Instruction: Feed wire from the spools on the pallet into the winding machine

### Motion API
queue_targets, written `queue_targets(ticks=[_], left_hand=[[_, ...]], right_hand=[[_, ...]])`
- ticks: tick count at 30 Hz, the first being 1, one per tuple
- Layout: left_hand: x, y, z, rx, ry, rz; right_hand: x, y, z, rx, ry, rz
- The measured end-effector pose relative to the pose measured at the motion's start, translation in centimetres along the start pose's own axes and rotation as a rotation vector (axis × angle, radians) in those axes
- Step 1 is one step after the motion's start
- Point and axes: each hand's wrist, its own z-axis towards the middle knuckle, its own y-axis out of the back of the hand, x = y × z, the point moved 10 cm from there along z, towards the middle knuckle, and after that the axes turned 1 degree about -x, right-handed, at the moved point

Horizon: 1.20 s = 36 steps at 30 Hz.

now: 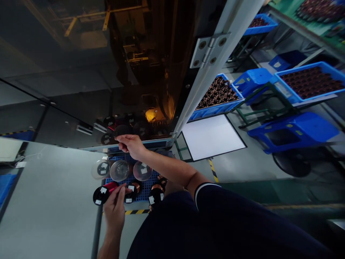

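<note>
My left hand [115, 207] is closed around a spool of red wire [105, 191] with black end discs, held low over the floor. My right hand [131, 144] is raised higher, fingers pinched together by the lower edge of a dark glass machine door [81, 90]; a thin red wire seems to run down from the pinch. Beneath both hands lies a blue grid pallet [145, 181] carrying several wire spools: clear-capped ones [120, 170] at the back and black-flanged copper ones [156, 194] in front.
A white door frame with a steel hinge [210, 50] stands right of the glass. Blue bins of copper coils [217, 95] sit on green racks, with blue stools [293, 131] and a white panel [211, 136]. Yellow-black floor tape [137, 212] marks the pallet's edge.
</note>
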Motion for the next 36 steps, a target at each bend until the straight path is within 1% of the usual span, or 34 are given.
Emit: queue_targets(ticks=[10, 14, 17, 19, 21, 23, 25, 27, 29, 31, 33, 36], left_hand=[[-1.4, -0.4, -0.2, -0.038, 0.018, -0.020], [-1.0, -0.4, -0.1, -0.041, 0.033, -0.028], [-0.5, -0.5, 0.2, -0.020, 0.056, -0.035], [-0.7, -0.5, 0.6, -0.012, 0.055, -0.037], [-1.9, -0.5, 1.3, -0.026, 0.021, -0.025], [-3.8, -0.5, 2.4, -0.052, -0.034, 0.005], [-6.1, -0.8, 3.9, -0.063, -0.086, 0.011], [-7.9, -1.5, 5.6, -0.062, -0.098, -0.014], [-9.3, -2.1, 7.4, -0.064, -0.099, -0.033], [-10.3, -2.6, 9.0, -0.067, -0.092, -0.053], [-10.7, -3.1, 10.1, -0.057, -0.076, -0.086], [-10.2, -3.1, 10.7, -0.061, -0.031, -0.110]], right_hand=[[0.9, 0.1, 0.8, -0.009, 0.021, 0.019], [1.1, 0.0, 1.4, -0.022, 0.008, 0.022], [1.8, -0.3, 2.4, -0.027, 0.029, 0.031], [2.4, -0.5, 3.2, -0.048, 0.032, 0.044], [3.0, -0.6, 3.8, -0.081, 0.032, 0.051], [3.6, -0.5, 4.0, -0.109, 0.042, 0.013], [4.1, 0.0, 3.6, -0.142, 0.067, -0.071], [4.3, 1.2, 2.8, -0.201, 0.091, -0.138], [4.2, 2.9, 1.8, -0.267, 0.104, -0.148], [3.9, 4.1, 0.9, -0.290, 0.114, -0.133], [3.7, 4.6, 0.3, -0.266, 0.136, -0.131], [4.4, 4.4, -0.3, -0.232, 0.203, -0.150]])
